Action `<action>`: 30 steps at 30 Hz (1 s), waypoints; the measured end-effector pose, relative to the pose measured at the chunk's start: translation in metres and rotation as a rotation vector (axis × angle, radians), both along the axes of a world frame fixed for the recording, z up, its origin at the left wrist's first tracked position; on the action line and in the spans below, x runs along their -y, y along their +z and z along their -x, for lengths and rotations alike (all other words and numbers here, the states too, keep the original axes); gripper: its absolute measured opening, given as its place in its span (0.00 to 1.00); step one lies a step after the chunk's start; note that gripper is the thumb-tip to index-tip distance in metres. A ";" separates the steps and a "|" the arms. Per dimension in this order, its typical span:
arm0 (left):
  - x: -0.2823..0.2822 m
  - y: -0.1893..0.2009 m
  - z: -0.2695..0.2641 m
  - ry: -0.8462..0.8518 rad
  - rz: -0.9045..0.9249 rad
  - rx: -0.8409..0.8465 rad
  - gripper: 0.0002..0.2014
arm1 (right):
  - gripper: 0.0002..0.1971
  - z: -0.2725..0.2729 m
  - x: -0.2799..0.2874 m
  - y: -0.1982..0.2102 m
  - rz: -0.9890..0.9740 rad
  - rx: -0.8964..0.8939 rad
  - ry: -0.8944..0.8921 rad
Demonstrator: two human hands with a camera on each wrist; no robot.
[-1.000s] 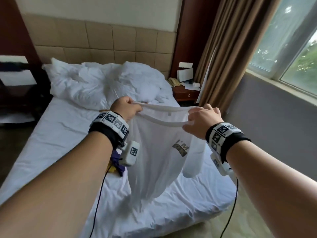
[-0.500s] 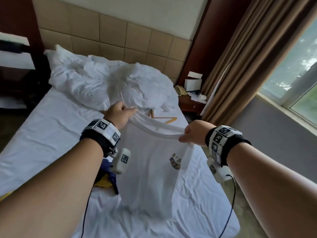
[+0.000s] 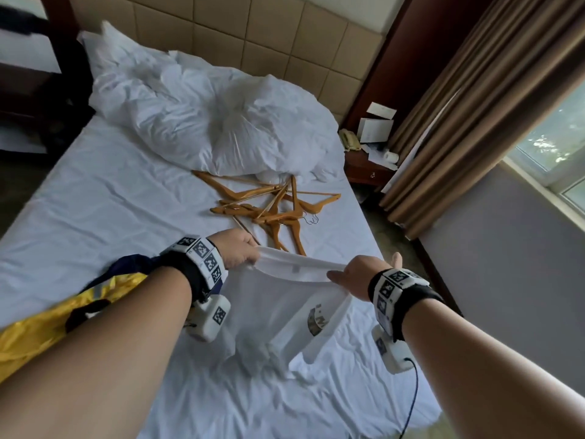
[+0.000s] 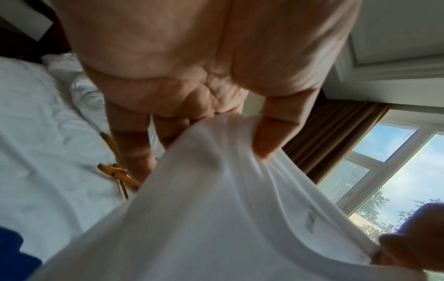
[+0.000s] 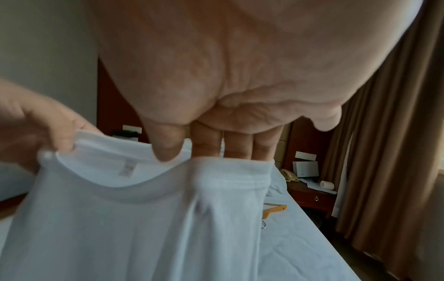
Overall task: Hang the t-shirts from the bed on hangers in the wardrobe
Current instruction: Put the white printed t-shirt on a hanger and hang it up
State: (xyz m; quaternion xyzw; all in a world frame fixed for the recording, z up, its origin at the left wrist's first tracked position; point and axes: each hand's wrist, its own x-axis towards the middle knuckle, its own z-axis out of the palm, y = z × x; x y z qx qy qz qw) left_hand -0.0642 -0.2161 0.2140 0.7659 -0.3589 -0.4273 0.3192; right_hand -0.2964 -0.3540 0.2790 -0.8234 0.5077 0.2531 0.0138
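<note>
A white t-shirt (image 3: 278, 312) with a small printed mark hangs by its neckline between both hands, its lower part bunched on the bed (image 3: 110, 201). My left hand (image 3: 242, 250) pinches the left side of the collar (image 4: 225, 144). My right hand (image 3: 345, 275) pinches the right side of the collar (image 5: 223, 169), thumb in front and fingers behind. A pile of several wooden hangers (image 3: 269, 207) lies on the sheet just beyond the hands. A yellow and dark blue garment (image 3: 104, 286) lies under my left forearm.
A crumpled white duvet (image 3: 205, 115) fills the head of the bed. A dark nightstand (image 3: 367, 166) with a phone and papers stands to the right, beside brown curtains (image 3: 459, 122) and a window (image 3: 557, 137). Floor runs along the bed's right side.
Both hands have lowered the t-shirt toward the bed, so its hem now bunches on the sheet. The view has tipped down and the pile of hangers has come into sight.
</note>
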 end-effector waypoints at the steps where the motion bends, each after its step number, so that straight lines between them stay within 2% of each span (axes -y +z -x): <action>1: 0.000 -0.005 0.005 0.024 0.013 0.009 0.08 | 0.33 0.001 -0.002 -0.006 0.043 0.010 -0.012; 4: -0.001 -0.024 0.020 0.144 0.078 0.002 0.11 | 0.30 0.004 -0.005 -0.014 0.153 -0.001 0.032; 8: -0.001 -0.028 0.034 0.236 0.147 -0.020 0.11 | 0.18 0.015 -0.001 -0.017 0.229 -0.024 0.145; 10: -0.001 -0.021 0.041 0.261 0.170 -0.010 0.10 | 0.12 0.022 0.002 -0.019 0.228 0.000 0.178; 15: 0.006 0.017 0.065 0.301 0.247 0.077 0.12 | 0.05 0.048 0.014 -0.019 0.166 0.128 0.166; 18: 0.010 0.041 0.089 0.292 0.291 0.101 0.10 | 0.09 0.068 0.026 -0.014 0.174 0.245 0.145; 21: 0.017 0.060 0.122 0.264 0.307 0.126 0.08 | 0.14 0.092 0.045 -0.007 0.150 0.312 0.044; 23: 0.021 0.071 0.148 0.243 0.302 0.142 0.08 | 0.12 0.110 0.057 -0.004 0.121 0.330 0.004; 26: 0.027 0.081 0.179 0.261 0.287 0.163 0.06 | 0.02 0.133 0.075 -0.001 0.110 0.386 0.052; 30: 0.025 0.076 0.199 0.337 0.275 0.211 0.08 | 0.09 0.149 0.091 -0.003 0.114 0.547 0.171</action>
